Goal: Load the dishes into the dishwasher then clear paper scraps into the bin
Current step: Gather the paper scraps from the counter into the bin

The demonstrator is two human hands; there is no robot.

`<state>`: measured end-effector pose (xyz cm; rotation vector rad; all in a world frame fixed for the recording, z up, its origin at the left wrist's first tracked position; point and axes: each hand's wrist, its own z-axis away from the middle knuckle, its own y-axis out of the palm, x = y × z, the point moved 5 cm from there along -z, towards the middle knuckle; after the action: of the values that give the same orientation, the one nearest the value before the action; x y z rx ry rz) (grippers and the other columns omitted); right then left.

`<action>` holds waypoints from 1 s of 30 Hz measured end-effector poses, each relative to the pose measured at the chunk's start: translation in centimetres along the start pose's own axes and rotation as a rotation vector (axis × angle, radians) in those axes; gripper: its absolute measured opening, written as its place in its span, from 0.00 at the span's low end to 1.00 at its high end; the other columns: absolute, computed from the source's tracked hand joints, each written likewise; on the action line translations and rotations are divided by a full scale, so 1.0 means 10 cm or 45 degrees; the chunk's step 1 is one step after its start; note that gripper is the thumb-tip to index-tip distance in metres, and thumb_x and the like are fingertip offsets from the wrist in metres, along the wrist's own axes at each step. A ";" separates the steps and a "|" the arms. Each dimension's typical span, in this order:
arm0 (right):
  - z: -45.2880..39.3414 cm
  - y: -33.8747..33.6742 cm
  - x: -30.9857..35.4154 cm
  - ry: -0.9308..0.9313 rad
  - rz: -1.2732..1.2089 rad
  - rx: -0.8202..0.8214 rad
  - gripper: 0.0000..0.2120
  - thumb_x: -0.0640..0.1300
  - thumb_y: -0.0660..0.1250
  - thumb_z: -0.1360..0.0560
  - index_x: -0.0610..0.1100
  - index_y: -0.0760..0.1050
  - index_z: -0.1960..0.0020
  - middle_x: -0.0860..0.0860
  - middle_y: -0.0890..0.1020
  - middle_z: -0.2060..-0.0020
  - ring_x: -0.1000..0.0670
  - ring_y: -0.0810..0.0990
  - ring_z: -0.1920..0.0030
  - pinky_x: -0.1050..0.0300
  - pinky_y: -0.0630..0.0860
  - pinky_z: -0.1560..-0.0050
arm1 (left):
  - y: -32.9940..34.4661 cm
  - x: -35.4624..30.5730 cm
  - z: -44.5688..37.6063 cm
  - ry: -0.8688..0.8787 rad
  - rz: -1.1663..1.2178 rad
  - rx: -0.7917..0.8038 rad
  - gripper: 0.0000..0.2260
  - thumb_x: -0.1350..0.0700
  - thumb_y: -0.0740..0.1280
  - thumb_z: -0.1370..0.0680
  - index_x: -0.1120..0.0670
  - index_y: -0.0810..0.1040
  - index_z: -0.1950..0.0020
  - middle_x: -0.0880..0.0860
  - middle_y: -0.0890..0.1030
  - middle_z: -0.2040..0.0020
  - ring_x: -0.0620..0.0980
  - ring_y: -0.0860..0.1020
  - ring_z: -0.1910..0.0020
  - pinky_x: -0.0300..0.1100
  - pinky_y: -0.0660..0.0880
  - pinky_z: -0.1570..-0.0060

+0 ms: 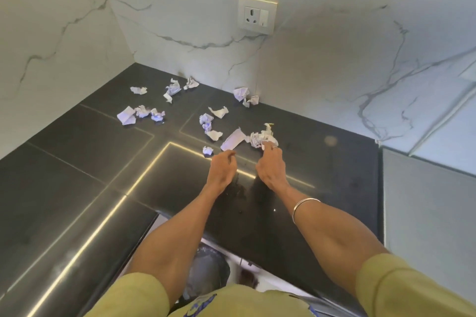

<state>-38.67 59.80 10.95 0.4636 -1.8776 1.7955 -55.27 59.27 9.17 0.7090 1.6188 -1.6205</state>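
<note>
The black table carries paper scraps scattered beyond both hands. Right hand fingers pinch a crumpled wad, likely gathering it for binning; left hand fingers hang loosely curled, empty, just short of a flat scrap.

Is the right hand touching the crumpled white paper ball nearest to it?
Touching. The head view shows the right hand with its fingertips on the crumpled white paper ball.

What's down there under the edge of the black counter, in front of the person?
Below the black counter edge sits a bin lined with a dark bag. Its rim and liner show; its contents cannot be seen, as the arms and yellow shirt cover part of it.
</note>
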 end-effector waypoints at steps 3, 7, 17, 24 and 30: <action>-0.23 0.00 -0.12 0.065 -0.022 0.011 0.28 0.34 0.60 0.28 0.45 0.65 0.29 0.45 0.65 0.29 0.40 0.68 0.34 0.45 0.73 0.42 | 0.05 -0.01 -0.16 -0.031 0.012 0.023 0.16 0.59 0.59 0.22 0.58 0.80 0.37 0.53 0.82 0.42 0.47 0.79 0.45 0.38 0.73 0.41; -0.46 0.10 -0.24 0.199 0.012 0.155 0.32 0.39 0.62 0.26 0.50 0.60 0.24 0.42 0.59 0.25 0.36 0.64 0.29 0.40 0.69 0.35 | 0.08 -0.05 -0.32 -0.010 -0.006 0.051 0.16 0.58 0.60 0.22 0.57 0.81 0.38 0.54 0.83 0.42 0.50 0.80 0.45 0.43 0.75 0.41; -0.70 0.26 -0.32 0.298 -0.007 0.038 0.21 0.37 0.66 0.25 0.45 0.69 0.33 0.40 0.73 0.40 0.39 0.73 0.41 0.47 0.73 0.41 | 0.06 0.02 -0.67 -0.022 0.091 0.071 0.12 0.61 0.62 0.24 0.58 0.84 0.47 0.52 0.84 0.54 0.46 0.80 0.56 0.38 0.78 0.54; -0.71 0.03 -0.26 0.386 -0.396 -0.276 0.13 0.42 0.69 0.25 0.48 0.78 0.41 0.46 0.81 0.45 0.45 0.78 0.45 0.60 0.67 0.49 | 0.32 -0.09 -0.72 -0.237 0.537 0.160 0.09 0.60 0.62 0.21 0.61 0.82 0.54 0.59 0.84 0.62 0.55 0.84 0.62 0.45 0.83 0.60; -0.74 -0.09 0.01 0.179 -0.545 -0.217 0.11 0.53 0.72 0.27 0.53 0.80 0.45 0.58 0.81 0.52 0.57 0.79 0.53 0.72 0.71 0.56 | 0.51 -0.23 -0.71 -0.498 0.922 0.140 0.11 0.55 0.63 0.20 0.61 0.81 0.49 0.60 0.85 0.55 0.56 0.85 0.57 0.49 0.83 0.55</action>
<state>-37.34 67.04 11.83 0.6064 -1.6654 1.3418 -50.68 66.87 7.59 0.8447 0.8508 -1.2092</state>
